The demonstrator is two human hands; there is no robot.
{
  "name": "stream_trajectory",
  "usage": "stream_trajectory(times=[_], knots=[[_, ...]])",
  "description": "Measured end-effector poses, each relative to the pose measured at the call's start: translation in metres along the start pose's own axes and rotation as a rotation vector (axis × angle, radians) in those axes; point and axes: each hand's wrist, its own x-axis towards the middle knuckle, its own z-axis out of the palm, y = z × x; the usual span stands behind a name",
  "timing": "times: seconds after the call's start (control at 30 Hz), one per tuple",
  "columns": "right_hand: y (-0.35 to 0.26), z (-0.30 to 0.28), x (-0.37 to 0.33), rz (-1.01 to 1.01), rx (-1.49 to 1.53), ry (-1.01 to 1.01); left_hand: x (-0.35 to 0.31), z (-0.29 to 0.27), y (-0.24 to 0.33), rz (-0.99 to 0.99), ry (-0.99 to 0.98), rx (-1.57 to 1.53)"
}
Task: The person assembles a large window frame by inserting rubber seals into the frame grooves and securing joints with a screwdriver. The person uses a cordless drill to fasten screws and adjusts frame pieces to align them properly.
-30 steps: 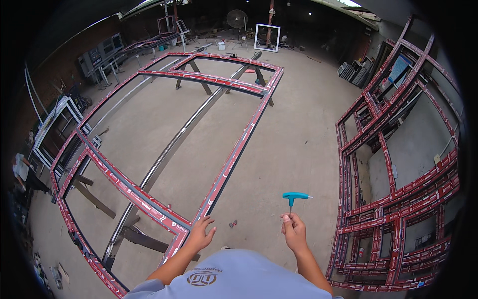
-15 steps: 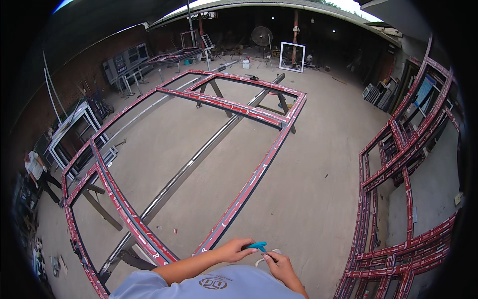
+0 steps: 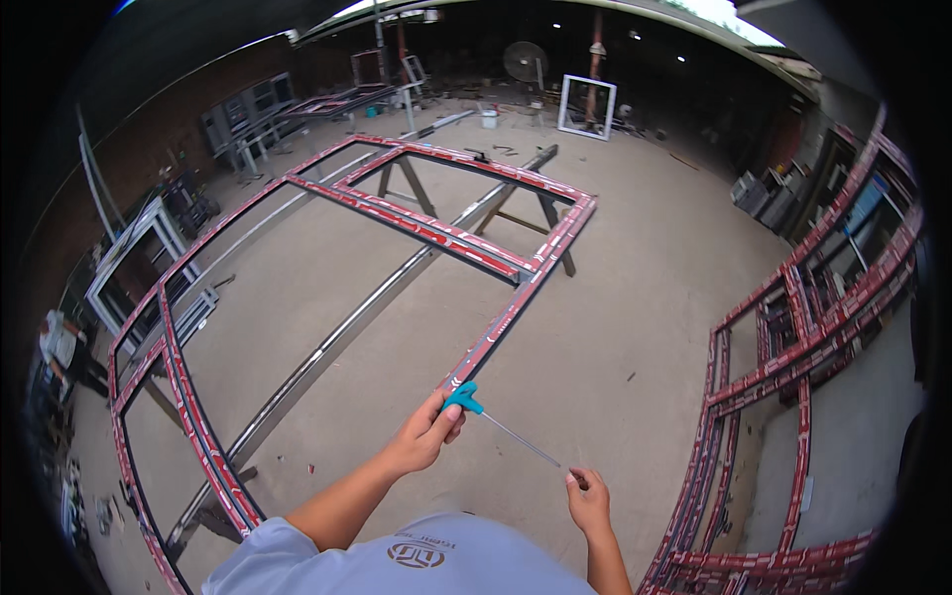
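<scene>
A T-handle hex key (image 3: 466, 399) with a teal handle and a long thin metal shaft is in my left hand (image 3: 420, 441), whose fingers are closed round the handle. Its shaft slopes down to the right, ending close to the fingertips of my right hand (image 3: 589, 501). Those fingers are curled and pinched together; whether they touch the tip or hold something small, I cannot make out. Just beyond my left hand lies one long side of a big window frame (image 3: 483, 349), covered in red patterned protective film. The handle overlaps this frame in view.
Supports hold the big frame at working height, with a long metal beam (image 3: 342, 337) crossing under it. More red-filmed frames (image 3: 716, 426) stand along the right. A white frame (image 3: 587, 132) stands at the back; a person (image 3: 63, 349) is at the far left.
My left hand has moved up and left with the hex key, and the long shaft now shows. My right hand is farther from the handle. The view has shifted a little.
</scene>
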Motion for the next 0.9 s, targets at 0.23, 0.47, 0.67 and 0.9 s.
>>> stream_trajectory(times=[0.23, 0.47, 0.67, 0.9], knots=[[0.051, -0.012, 0.109, -0.013, -0.056, -0.132, 0.114, 0.005, -0.066, -0.145, -0.097, 0.078], [0.167, -0.039, 0.209, 0.122, -0.318, -0.116, 0.288, 0.071, -0.103, -0.385, -0.5, -0.231], [0.255, -0.077, 0.264, 0.268, -0.14, 0.017, 0.463, 0.109, -0.071, -0.045, -0.566, 0.116], [0.424, -0.08, 0.278, 0.426, -0.042, 0.094, 0.65, 0.129, -0.071, -0.061, -0.387, 0.197]])
